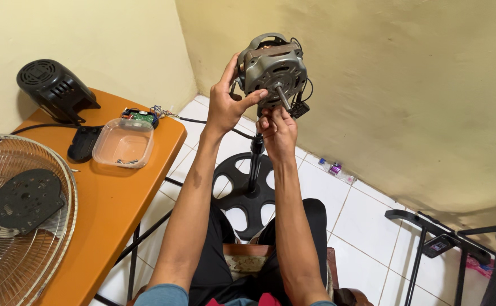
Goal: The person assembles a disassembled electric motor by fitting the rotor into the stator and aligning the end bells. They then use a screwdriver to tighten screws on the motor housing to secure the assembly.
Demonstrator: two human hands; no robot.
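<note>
A grey metal fan motor (273,68) with a protruding shaft sits on top of a black stand pole (255,164) that rises from a round black base (243,195) on the floor. My left hand (226,101) grips the motor's left side, thumb across its front face. Just below the motor, my right hand (277,130) has its fingers closed at the underside near the shaft and pole top. What the right fingers pinch is hidden. Black wires and a small black part hang at the motor's right.
An orange table (106,198) at left carries a black motor cover (55,88), a clear plastic container (123,143) with screws, a small circuit board (140,117) and a wire fan guard (21,221). A black metal frame (429,238) stands at right on the white tiled floor.
</note>
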